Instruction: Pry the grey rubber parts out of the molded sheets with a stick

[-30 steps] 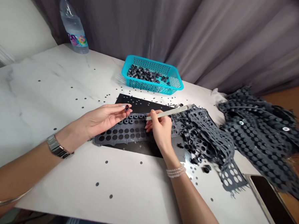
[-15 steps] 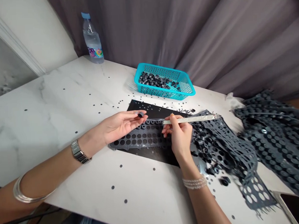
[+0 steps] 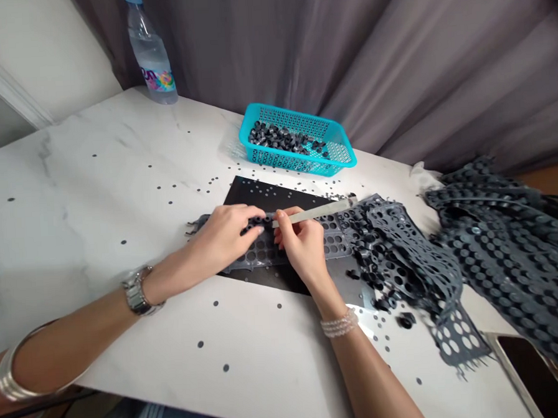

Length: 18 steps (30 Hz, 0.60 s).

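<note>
My right hand (image 3: 299, 236) is closed around a slim tool with a pale wrapped handle (image 3: 326, 211). Its tip points left, at the upper row of a dark rubber sheet (image 3: 253, 255) moulded with rows of round holes or cups. Over the left part of that sheet lies my left hand (image 3: 224, 234). Its thumb and forefinger are parted, touching the sheet near the tool's tip, and I make out nothing held between them. Under the sheet is a flat black board (image 3: 278, 198). My hands cover part of the row.
Beyond the board stands a turquoise basket (image 3: 300, 164) of small black rubber pieces. Loose pieces and cut sheets (image 3: 402, 246) pile up at right, beside more sheets (image 3: 501, 266) and a phone (image 3: 530, 370). A water bottle (image 3: 154, 59) stands at back left. Small dark discs dot the white table (image 3: 151, 365).
The small black rubber piece in my left fingers is no longer visible there. My left hand has turned palm down onto the sheet, and my right hand has moved left with the tool.
</note>
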Motion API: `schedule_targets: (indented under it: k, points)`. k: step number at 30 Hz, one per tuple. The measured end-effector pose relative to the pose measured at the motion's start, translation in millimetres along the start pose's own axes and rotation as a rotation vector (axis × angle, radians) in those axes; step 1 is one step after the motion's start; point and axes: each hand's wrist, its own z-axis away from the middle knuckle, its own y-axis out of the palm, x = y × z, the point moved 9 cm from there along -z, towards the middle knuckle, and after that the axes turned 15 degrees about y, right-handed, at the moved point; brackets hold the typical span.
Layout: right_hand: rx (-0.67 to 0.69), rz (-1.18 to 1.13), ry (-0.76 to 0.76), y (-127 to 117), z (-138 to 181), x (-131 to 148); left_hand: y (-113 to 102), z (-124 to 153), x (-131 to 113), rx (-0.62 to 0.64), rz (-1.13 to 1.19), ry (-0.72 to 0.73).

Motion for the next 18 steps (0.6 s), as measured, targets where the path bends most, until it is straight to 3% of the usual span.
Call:
schedule_targets:
  k: [2, 5, 18]
  points:
    - [0.013, 0.011, -0.015, 1.7, 0.7, 1.0, 12.0, -0.2, -7.6, 0.089, -0.103, 0.083]
    - [0.032, 0.032, -0.030, 4.0, 1.7, 2.6, 21.8, 0.6, -6.3, 0.163, -0.182, 0.090]
    - [0.047, 0.106, -0.082, 6.8, 4.3, 10.0, 22.1, -0.5, -2.3, 0.148, -0.211, 0.061]
